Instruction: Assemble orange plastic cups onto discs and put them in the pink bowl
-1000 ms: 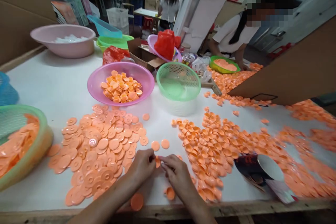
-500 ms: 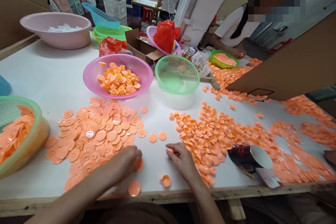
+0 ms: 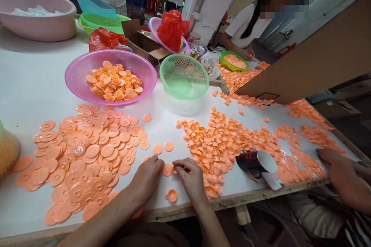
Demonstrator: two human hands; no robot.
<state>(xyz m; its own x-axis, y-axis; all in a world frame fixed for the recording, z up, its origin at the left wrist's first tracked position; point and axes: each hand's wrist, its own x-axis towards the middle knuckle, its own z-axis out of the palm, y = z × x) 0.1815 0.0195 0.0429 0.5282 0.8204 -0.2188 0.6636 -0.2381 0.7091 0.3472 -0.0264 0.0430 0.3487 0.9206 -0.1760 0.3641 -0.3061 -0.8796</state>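
My left hand (image 3: 148, 175) is closed, its fingertips at the edge of a small orange plastic saucer (image 3: 167, 170) with a raised ring. Facing it, my right hand (image 3: 189, 179) pinches a tiny orange toy cup (image 3: 174, 169), mostly covered by the fingers. The cup is right beside the saucer. Closer to me, a loose toy cup (image 3: 172, 195) lies on its side. A heap of orange saucers (image 3: 89, 150) spreads to the left of my hands. On the right is a pile of toy cups (image 3: 214, 142). Two single saucers (image 3: 162, 148) lie just beyond my fingers.
A pink basin (image 3: 72, 73) holds cups joined to saucers. Beside it stands a green colander (image 3: 185, 94). A dark paper cup (image 3: 246, 162) lies among pieces at right. Another person's hand (image 3: 339, 170) is at the right edge; a co-worker (image 3: 246, 27) sits behind the cardboard panel (image 3: 304, 54).
My hands have come together; the saucer by my left hand now lies between them, close to the cup in my right. The view has shifted right, and another person's hand shows more fully there.
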